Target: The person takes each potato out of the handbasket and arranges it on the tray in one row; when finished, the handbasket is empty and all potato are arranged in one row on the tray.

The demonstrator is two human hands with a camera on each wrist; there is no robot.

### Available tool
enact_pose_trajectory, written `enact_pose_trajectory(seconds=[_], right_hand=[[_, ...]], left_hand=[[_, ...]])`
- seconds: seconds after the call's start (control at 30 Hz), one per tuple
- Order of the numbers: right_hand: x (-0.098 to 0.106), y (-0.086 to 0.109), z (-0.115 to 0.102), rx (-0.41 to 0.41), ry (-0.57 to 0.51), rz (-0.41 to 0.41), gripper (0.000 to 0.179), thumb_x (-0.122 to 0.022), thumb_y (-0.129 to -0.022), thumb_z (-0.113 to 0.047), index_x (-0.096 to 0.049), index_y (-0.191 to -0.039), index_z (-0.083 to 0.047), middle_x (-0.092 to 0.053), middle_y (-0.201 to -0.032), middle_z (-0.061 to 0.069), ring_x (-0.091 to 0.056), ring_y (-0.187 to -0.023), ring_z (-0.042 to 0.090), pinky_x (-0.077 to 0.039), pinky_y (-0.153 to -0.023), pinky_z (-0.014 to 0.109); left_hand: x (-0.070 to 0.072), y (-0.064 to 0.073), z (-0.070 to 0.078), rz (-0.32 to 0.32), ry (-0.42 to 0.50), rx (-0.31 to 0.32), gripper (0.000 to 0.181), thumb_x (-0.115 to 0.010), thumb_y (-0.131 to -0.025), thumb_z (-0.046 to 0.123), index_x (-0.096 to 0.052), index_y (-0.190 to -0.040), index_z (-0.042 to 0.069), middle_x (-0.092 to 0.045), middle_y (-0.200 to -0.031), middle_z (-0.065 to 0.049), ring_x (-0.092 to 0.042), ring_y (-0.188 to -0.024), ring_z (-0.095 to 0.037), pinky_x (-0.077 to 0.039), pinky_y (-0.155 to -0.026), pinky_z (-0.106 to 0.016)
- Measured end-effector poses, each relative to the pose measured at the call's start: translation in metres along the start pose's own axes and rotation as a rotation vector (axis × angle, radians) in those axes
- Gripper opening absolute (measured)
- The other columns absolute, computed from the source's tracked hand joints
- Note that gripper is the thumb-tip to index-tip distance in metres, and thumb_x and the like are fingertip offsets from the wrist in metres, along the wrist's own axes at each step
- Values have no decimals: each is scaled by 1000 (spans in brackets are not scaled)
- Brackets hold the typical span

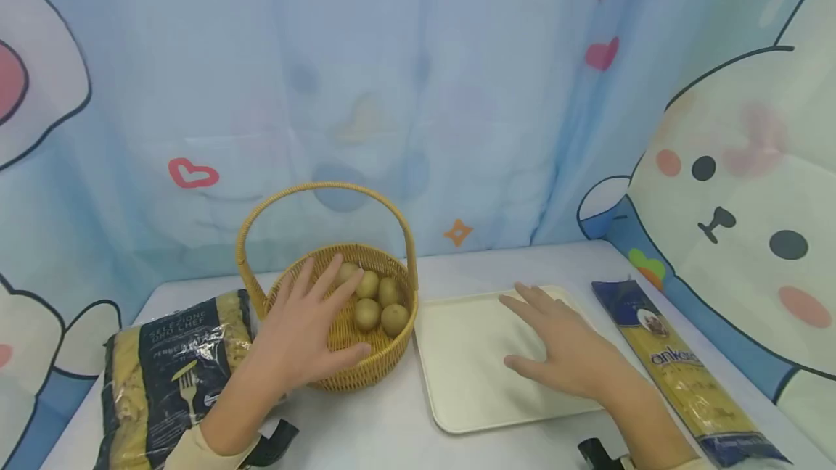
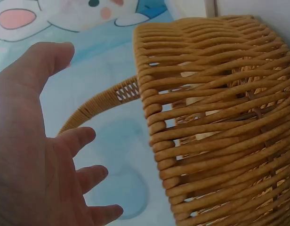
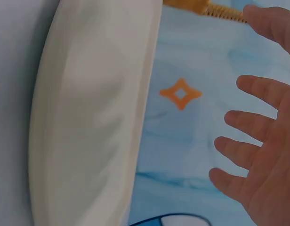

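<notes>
My left hand (image 1: pixel 303 336) is held over the left side of a wicker basket (image 1: pixel 375 372) with a tall arched handle, its fingers spread and holding nothing. Several round, brownish-green fruits that look like kiwis (image 1: pixel 367 314) lie inside; the hand hides part of the basket's interior. In the left wrist view the fingers stand apart from the woven wall (image 2: pixel 220 117). Over a cream rectangular tray (image 1: pixel 457 383) hovers my right hand (image 1: pixel 564 343), fingers spread and nothing in it. The right wrist view shows that hand (image 3: pixel 267 150) raised above the tray's rim (image 3: pixel 147 94).
A bag of penne pasta (image 1: pixel 176 368) lies left of the basket, partly behind my left forearm. To the right of the tray is a long pack of spaghetti (image 1: pixel 679 368). A blue patterned curtain (image 1: pixel 483 129) hangs behind the white table (image 1: pixel 366 434).
</notes>
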State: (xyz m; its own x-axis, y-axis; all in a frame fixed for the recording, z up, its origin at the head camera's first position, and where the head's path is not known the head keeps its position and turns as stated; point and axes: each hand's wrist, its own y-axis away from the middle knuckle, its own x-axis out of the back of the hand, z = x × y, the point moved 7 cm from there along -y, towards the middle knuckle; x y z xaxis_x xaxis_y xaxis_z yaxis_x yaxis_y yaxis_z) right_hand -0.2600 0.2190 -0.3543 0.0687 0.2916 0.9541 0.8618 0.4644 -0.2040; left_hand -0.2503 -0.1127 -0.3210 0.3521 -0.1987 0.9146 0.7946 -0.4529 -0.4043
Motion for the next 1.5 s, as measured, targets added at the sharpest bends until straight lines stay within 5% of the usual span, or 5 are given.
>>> enact_pose_trajectory(seconds=[0.5,0.67,1.0,1.37,1.5], right_hand=[[-9,14,95,-239,-135,-20,77,-71,-87,-40,-37,-147,-6,-34,-149,26,-30,-134,49,-28,-102,66],[-16,20,111,-306,-98,-53,68,-69,-89,-30,-42,-141,4,-39,-140,35,-34,-127,56,-30,-98,68],[-27,24,124,-451,-18,-114,52,-54,-86,-3,-43,-133,17,-38,-128,40,-40,-116,59,-36,-91,69],[-24,22,117,-456,-73,-94,52,-52,-83,12,-44,-135,13,-37,-132,38,-37,-121,59,-35,-93,68],[-28,27,118,-480,-81,-97,53,-52,-83,12,-45,-135,12,-38,-131,37,-39,-119,59,-35,-93,69]], left_hand=[[-13,-23,-16,-33,116,54,88,-50,-85,72,-26,-155,25,-20,-159,-14,-38,-132,-46,-33,-103,-61],[-16,-30,-21,-99,193,86,93,-45,-83,78,-16,-157,29,-19,-159,-13,-49,-123,-44,-46,-89,-58],[-3,-48,-30,-187,299,43,84,-53,-90,61,-24,-156,17,-31,-154,-12,-33,-139,-33,-33,-107,-52],[-2,-67,-46,-303,374,13,75,-58,-93,48,-34,-150,5,-37,-151,-15,-31,-139,-34,-28,-110,-50],[-6,-73,-48,-320,388,4,70,-60,-92,43,-38,-149,8,-39,-148,-16,-51,-121,-33,-42,-99,-49]])
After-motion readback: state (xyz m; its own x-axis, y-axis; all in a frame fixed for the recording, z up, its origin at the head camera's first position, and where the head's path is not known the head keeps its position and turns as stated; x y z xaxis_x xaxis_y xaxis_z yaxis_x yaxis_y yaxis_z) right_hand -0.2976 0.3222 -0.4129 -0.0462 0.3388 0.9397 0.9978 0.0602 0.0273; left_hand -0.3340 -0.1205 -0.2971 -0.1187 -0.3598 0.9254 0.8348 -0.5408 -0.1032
